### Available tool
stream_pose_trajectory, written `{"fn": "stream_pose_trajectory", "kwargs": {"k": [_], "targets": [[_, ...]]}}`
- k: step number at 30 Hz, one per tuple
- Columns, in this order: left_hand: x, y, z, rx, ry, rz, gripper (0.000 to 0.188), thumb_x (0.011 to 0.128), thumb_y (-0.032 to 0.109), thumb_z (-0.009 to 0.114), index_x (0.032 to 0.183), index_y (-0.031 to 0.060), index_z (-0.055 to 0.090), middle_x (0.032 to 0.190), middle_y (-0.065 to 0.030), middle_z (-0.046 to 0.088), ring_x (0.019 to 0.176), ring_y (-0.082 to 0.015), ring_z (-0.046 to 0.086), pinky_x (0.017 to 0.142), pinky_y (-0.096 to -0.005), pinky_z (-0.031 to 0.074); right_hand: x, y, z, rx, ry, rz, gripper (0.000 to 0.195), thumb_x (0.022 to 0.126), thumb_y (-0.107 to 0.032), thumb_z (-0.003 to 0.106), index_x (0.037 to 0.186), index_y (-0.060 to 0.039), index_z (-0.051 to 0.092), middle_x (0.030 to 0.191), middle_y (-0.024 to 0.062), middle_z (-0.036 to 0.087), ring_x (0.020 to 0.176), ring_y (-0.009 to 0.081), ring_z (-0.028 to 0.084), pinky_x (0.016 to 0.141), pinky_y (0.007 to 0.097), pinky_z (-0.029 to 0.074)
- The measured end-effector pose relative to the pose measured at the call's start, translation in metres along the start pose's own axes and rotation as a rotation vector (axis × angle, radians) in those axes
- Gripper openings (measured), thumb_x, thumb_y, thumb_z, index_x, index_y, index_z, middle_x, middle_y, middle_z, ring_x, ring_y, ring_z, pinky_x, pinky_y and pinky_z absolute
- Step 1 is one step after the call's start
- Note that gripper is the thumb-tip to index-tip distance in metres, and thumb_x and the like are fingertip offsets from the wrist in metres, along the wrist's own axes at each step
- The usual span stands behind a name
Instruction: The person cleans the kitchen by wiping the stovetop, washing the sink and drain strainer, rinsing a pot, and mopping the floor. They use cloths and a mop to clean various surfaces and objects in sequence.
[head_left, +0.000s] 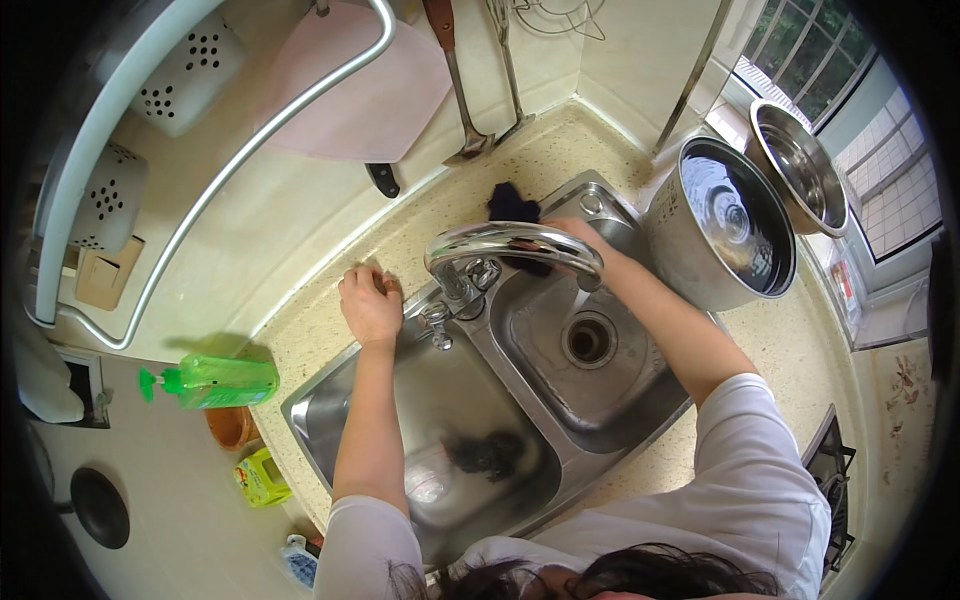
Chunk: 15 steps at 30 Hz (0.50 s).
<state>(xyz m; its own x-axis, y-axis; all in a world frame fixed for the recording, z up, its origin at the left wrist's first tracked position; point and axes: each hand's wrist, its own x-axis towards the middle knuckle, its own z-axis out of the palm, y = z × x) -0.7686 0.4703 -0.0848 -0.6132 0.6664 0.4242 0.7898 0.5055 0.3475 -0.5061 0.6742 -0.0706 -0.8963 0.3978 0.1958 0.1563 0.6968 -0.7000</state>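
My right hand (576, 231), partly hidden behind the curved chrome faucet (517, 236), grips a dark cloth (514, 201) at the back rim of the steel double sink (517, 405). To the left of the faucet base, my left hand (371, 304) rests with curled fingers on the speckled counter by the sink edge; whether anything is under the fingers is unclear. A thin stream of water falls from the spout beside the drain (589, 340) of the right basin. In the left basin, a dark scrubber (491, 455) and a clear, shiny item (429, 480) lie in cloudy water.
A large pot of water (731, 217) and a steel bowl (802, 165) stand at the right by the window. A green pump bottle (225, 381) is on the left counter end. Spatulas (465, 112), a pink cutting board (360, 82) and a knife handle (383, 180) hang at the wall.
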Motion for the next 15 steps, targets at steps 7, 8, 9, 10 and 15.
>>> {"fn": "stream_pose_trajectory", "kwargs": {"k": [7,8,9,10,15], "targets": [[0.0,-0.005,-0.002,-0.023,-0.037,-0.025,0.015,0.079,0.015,0.062,0.089,0.0042,0.059,0.095,-0.014,0.057,0.096,-0.0325,0.052,0.085,-0.0409,0.045,-0.045,-0.036,0.023,0.632,-0.172,0.467,0.026,0.076,-0.004,0.061,0.101,-0.0069,0.066,0.093,0.0,0.063,0.08,0.0105,0.058,0.073,0.0252,0.047],[-0.002,-0.006,-0.001,-0.028,-0.03,-0.024,0.015,0.079,0.014,0.062,0.09,0.0039,0.059,0.095,-0.0142,0.057,0.096,-0.0324,0.052,0.085,-0.0404,0.045,-0.059,-0.033,0.032,0.809,-0.053,0.487,0.025,0.076,-0.007,0.063,0.101,-0.0075,0.066,0.094,0.0007,0.063,0.081,0.0113,0.058,0.074,0.0257,0.047],[-0.004,-0.008,0.002,-0.15,0.048,-0.012,0.014,0.08,0.012,0.062,0.09,0.0036,0.059,0.095,-0.014,0.057,0.095,-0.0315,0.053,0.084,-0.0397,0.045,-0.075,-0.03,0.038,0.983,0.076,0.51,0.025,0.077,-0.009,0.065,0.102,-0.008,0.066,0.096,0.0014,0.063,0.082,0.0121,0.059,0.075,0.0262,0.048],[-0.005,-0.015,0.002,-0.261,0.131,0.001,0.013,0.081,0.011,0.061,0.091,0.0033,0.059,0.094,-0.0139,0.057,0.095,-0.0306,0.053,0.083,-0.039,0.045,-0.081,-0.036,0.038,1.081,0.214,0.635,0.025,0.077,-0.009,0.066,0.102,-0.008,0.066,0.096,0.0019,0.063,0.083,0.0124,0.059,0.076,0.0263,0.048],[-0.064,0.006,-0.035,-0.681,0.528,-0.143,0.019,0.086,0.0,0.054,0.105,0.002,0.05,0.089,-0.0052,0.052,0.079,-0.0149,0.048,0.068,-0.0272,0.043,-0.108,-0.062,0.024,0.981,0.313,0.771,0.026,0.077,-0.007,0.068,0.102,-0.0083,0.065,0.096,0.0031,0.063,0.085,0.0128,0.059,0.077,0.0258,0.047]]}}
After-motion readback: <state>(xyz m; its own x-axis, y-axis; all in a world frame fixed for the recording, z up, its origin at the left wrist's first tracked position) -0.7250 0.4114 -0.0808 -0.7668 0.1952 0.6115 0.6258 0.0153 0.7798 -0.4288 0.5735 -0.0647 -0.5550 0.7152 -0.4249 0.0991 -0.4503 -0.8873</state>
